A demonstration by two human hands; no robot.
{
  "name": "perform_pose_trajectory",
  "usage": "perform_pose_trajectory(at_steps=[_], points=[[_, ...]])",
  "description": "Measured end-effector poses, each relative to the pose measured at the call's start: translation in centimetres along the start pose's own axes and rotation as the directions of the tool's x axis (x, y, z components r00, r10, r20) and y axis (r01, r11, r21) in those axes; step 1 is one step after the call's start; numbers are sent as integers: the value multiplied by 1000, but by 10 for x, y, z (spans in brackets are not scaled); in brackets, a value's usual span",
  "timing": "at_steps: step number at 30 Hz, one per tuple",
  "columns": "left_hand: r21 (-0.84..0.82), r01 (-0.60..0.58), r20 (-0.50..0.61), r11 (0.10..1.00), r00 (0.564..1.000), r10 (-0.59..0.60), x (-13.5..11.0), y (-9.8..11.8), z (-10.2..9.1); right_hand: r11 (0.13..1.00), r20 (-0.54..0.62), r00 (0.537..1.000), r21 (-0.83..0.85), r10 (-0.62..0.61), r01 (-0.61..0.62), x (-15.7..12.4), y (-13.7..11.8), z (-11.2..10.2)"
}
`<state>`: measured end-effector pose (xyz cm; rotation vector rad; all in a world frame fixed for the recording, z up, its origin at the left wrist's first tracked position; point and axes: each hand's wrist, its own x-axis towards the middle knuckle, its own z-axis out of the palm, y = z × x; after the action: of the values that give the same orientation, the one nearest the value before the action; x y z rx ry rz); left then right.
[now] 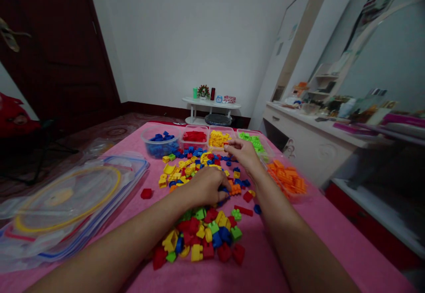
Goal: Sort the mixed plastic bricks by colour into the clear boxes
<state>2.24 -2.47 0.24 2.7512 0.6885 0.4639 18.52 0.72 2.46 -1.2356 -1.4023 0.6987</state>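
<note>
My left hand [209, 186] reaches into the pile of mixed toy building blocks [195, 240], its fingers curled around a blue block [225, 190]. An orange block [235, 189] lies right beside those fingertips. Farther out, my right hand [244, 151] pinches a small red block [226, 143] just in front of the container of yellow blocks [219, 139]. Loose yellow blocks [182, 171], with blue and red ones among them, spread beyond my left hand. Part of the pile is hidden under my left forearm.
A round tub of blue blocks [161, 144] and boxes of red blocks [194, 136], green blocks [250, 140] and orange blocks [288, 178] line the pink table [265, 257]. Stacked clear lids [73, 200] lie at left. A white dresser [299, 129] stands to the right.
</note>
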Motion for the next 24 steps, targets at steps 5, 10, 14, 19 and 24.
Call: perform_pose_trajectory(at_steps=[5,10,14,19,24], points=[[91,258,-21,962,966,-258,-2,-23,-15,991,90,988,35,128,-131,-3,-2,-2],[79,395,-34,915,919,-394,-5,-47,-25,857,149,958,428,246,-287,-9,-15,-8],[144,462,-186,875,881,-435,-8,-58,-31,883,202,954,375,221,-284,-10,-19,-16],[87,179,-218,980,963,-156,-5,-54,-22,924,453,842,-360,295,-130,-7,-10,-28],[73,5,-87,997,996,1,-1,-45,-6,757,416,823,-653,388,-26,-13,9,-18]])
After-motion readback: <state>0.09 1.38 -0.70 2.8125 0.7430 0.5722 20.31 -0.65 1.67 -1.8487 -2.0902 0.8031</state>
